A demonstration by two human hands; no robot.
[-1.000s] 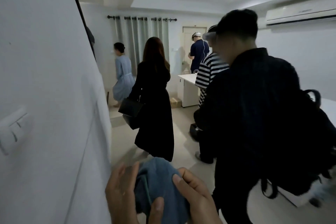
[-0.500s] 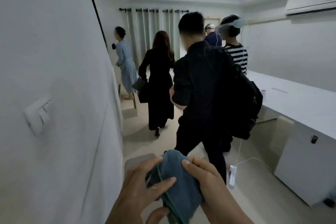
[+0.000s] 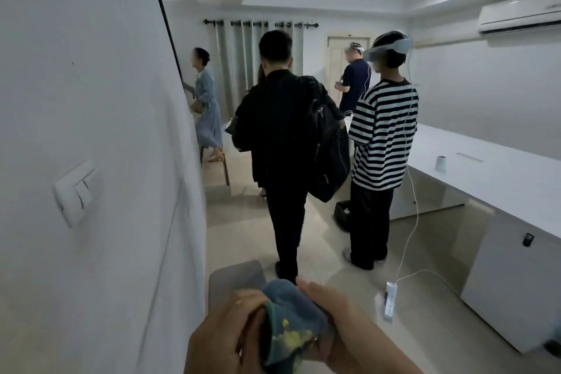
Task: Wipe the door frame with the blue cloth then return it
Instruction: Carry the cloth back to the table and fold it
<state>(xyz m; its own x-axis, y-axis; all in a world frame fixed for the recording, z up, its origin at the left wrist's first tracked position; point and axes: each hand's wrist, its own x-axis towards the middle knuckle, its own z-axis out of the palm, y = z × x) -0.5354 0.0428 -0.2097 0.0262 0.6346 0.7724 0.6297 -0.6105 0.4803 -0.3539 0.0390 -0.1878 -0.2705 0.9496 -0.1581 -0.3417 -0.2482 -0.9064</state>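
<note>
Both hands gripped the blue cloth [image 3: 291, 325] low in frame, bunched between them: left hand [image 3: 224, 334] closed on its left side, right hand [image 3: 343, 325] wrapped over its right. White wall with light switch [image 3: 74, 191] stood on the left. Person in black with backpack [image 3: 326, 143] stood ahead; white desk [image 3: 501, 185] at right.

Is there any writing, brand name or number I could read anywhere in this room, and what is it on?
None can be read.
Air conditioner: a faint mark on its front, too blurred to read.
Blue cloth: yellow blotches, no letters.
Wall switch, power strip: no readable marking.
</note>
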